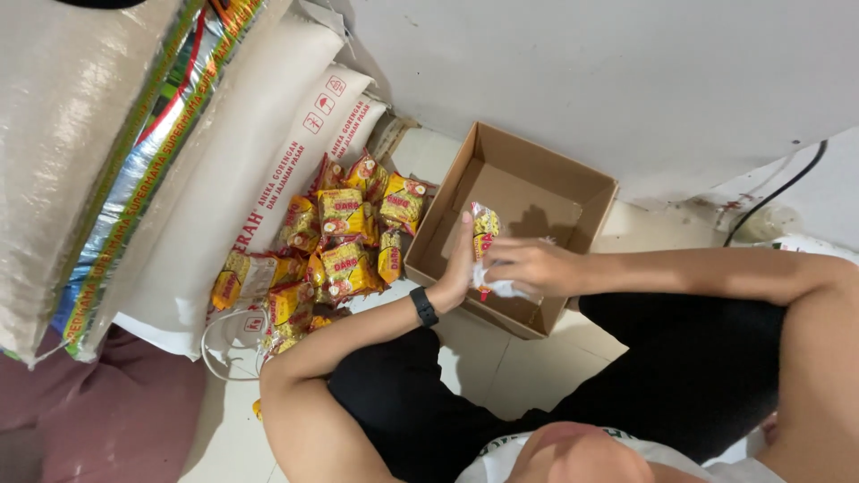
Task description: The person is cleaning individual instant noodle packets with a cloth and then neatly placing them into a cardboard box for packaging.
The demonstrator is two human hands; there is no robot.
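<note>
Two hands clamped together on yellow-red snack packet above open cardboard box: left hand at nine o'clock, right hand at three. Matching packet pile left of box, against white sacks.

A pale tiled floor fills the lower middle. A white wall spans twelve to two o'clock, scuffed low down, with a black cable running along it at three. Big sacks lean at nine to eleven o'clock. Maroon cloth lies at eight. The light is soft and even.
</note>
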